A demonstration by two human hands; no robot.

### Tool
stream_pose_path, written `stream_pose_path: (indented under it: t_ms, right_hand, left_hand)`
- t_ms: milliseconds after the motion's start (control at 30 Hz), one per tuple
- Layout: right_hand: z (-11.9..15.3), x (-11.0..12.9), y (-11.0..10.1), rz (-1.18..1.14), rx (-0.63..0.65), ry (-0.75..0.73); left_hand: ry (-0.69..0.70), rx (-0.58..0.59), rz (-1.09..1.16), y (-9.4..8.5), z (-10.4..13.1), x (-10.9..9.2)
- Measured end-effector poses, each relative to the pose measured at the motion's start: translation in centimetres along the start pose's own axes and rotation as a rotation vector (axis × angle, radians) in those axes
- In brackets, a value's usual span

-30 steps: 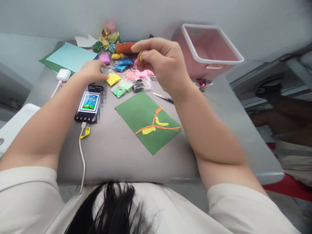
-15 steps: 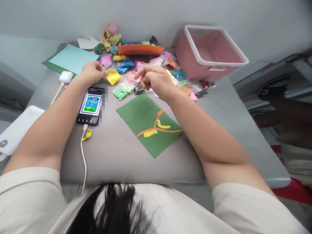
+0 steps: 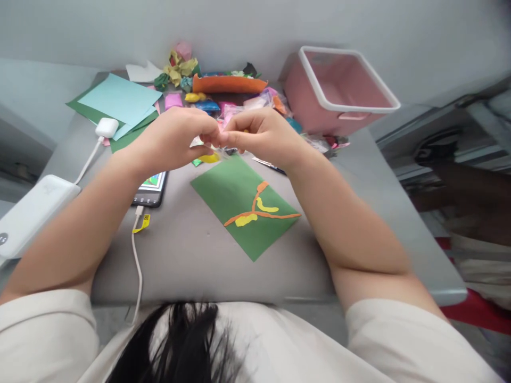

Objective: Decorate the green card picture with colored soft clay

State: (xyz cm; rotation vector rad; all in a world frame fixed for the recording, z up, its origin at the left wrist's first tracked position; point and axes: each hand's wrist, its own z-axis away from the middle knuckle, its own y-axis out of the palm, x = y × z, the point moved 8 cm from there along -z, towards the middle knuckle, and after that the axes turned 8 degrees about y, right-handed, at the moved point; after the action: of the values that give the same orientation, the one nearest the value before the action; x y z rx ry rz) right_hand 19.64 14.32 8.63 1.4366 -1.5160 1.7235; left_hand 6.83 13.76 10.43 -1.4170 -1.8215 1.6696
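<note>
My left hand [image 3: 186,135] is closed, with a clear bag of yellow modelling clay [image 3: 209,158] hanging beneath its fingers. The fingertips of my right hand [image 3: 261,133] meet those of my left above the bag. Inside my curled right fingers shows a small yellow piece of clay [image 3: 245,131]. Whether the right fingertips also pinch the plastic is hidden. Nearer to me lies a green sheet [image 3: 223,183] with a forked orange clay strip [image 3: 275,215] and two flat yellow clay shapes [image 3: 246,219] on it.
Behind my hands are several clay bags, an orange paper piece [image 3: 229,83] and crumpled paper [image 3: 179,69]. A pink bin [image 3: 319,109] stands at the back right. A phone [image 3: 149,197] on a white cable, a power bank [image 3: 40,213] and blue paper sheets [image 3: 120,98] lie left.
My left hand has moved right with the bag of yellow clay, up to my right hand. Their fingertips, apart before, now meet. The green sheet stays in place.
</note>
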Motion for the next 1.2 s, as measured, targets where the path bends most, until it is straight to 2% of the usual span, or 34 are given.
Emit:
stream_pose_path:
  t_ms: [133, 267, 467, 700, 767, 833, 933, 967, 1033, 1133, 1200]
  right_hand:
    - [0.4, 0.4, -0.1, 0.107, 0.065, -0.009]
    - [0.4, 0.1, -0.4, 0.169, 0.073, -0.012]
    - [0.3, -0.1, 0.4, 0.263, 0.065, -0.078]
    - [0.3, 0.0, 1.2, 0.316, 0.077, -0.147]
    - [0.2, -0.1, 1.3, 0.298, 0.082, -0.130]
    - [0.1, -0.2, 1.3, 0.266, 0.053, -0.087]
    - [-0.1, -0.4, 0.7, 0.194, -0.072, -0.009]
    - [-0.1, -0.3, 0.5, 0.170, -0.113, 0.005]
    - [-0.1, -0.1, 0.5, 0.138, -0.154, 0.005]
    - [0.0, 0.2, 1.1, 0.137, -0.136, -0.017]
    - [0.1, 0.2, 1.1, 0.143, -0.146, -0.015]
  left_hand:
    - [-0.032, 0.007, 0.020, 0.3, 0.1, 0.2]
    - [-0.047, 0.018, 0.055, 0.3, 0.2, 0.1]
    - [-0.067, 0.038, 0.022, 0.5, 0.3, 0.1]
    - [-0.092, -0.003, 0.102, 0.3, 0.5, 0.8]
    - [-0.109, -0.040, 0.132, 0.1, 0.4, 1.0]
    - [-0.109, -0.133, 0.118, -0.7, 0.3, 1.1]
    - [-0.148, -0.325, 0.020, -2.2, 0.4, 1.4]
    - [-0.183, -0.345, 0.007, -2.2, 0.5, 1.6]
    - [-0.234, -0.278, 0.053, -1.1, 0.3, 1.8]
    - [-0.224, -0.109, 0.196, 1.7, -0.2, 1.2]
    - [-0.260, -0.115, 0.264, 2.7, -0.3, 1.3]
